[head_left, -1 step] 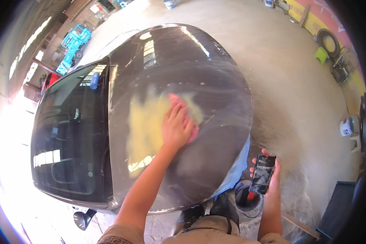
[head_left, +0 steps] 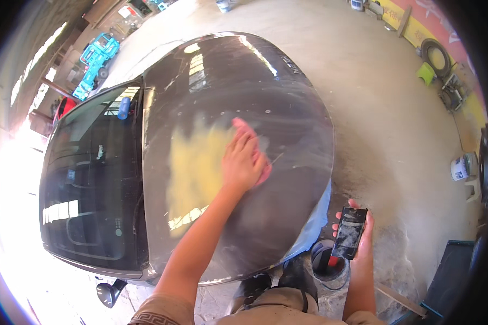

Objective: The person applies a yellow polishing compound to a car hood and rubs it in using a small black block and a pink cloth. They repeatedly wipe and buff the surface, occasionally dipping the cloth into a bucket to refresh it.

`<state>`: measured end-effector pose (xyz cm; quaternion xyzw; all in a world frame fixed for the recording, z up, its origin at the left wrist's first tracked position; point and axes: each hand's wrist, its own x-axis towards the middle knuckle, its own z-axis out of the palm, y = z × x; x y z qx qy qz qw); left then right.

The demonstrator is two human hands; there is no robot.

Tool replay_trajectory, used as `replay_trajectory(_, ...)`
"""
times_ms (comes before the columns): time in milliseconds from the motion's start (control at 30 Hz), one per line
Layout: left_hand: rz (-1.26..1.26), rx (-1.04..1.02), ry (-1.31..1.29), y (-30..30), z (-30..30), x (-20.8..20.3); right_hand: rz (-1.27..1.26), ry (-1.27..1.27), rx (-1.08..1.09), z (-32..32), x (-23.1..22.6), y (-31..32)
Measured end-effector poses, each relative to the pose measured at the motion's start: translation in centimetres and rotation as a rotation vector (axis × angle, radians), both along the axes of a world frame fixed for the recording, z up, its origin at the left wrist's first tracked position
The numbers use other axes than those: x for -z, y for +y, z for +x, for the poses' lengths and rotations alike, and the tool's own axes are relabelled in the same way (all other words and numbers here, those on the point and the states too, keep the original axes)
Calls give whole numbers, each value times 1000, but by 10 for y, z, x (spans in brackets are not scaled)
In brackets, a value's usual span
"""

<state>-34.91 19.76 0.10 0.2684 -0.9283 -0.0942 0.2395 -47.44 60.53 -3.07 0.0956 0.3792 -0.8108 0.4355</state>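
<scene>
My left hand (head_left: 241,162) is closed over a pink cloth (head_left: 263,172) and presses it onto the dark car bonnet (head_left: 287,130). Under and beside the cloth, a dull yellow patch (head_left: 192,168) with greyish edges spreads across the bonnet. Off the car's front edge, my right hand (head_left: 368,233) grips a black, flat, phone-shaped slab (head_left: 350,233) with whitish smears on its upper face. Its exact kind is hard to make out. A dark bucket (head_left: 331,265) with something red inside stands on the floor below that hand.
The windscreen (head_left: 92,184) lies left, a blue cylinder (head_left: 124,108) resting at its far end. Blue sheeting (head_left: 312,227) hangs at the bonnet's front edge. A tyre (head_left: 435,57), a white tub (head_left: 462,167) and a dark panel (head_left: 447,276) line the right. A turquoise vehicle (head_left: 96,62) stands far left.
My left hand and the pink cloth have slid slightly to the right and away from me across the bonnet. My right hand still holds the black slab in nearly the same place.
</scene>
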Motion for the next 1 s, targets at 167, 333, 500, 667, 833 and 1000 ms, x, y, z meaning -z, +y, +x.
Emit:
replay_trajectory(167,5,261,29,21,-118,13,50,19,43,3,-6,31)
replay_trajectory(333,-18,320,-75,65,-140,21,77,46,44,8,-10,36)
replay_trajectory(500,68,330,-83,85,-78,13,18,49,-2,7,-11,22)
replay_trajectory(667,135,205,21,49,37,-10,-50,119,-30,8,-23,-8)
replay_trajectory(833,256,-7,39,12,149,-28,-9,338,-48,5,-38,-38)
replay_trajectory(1000,328,-175,86,-20,228,-39,191,748,-93,-21,-31,-58)
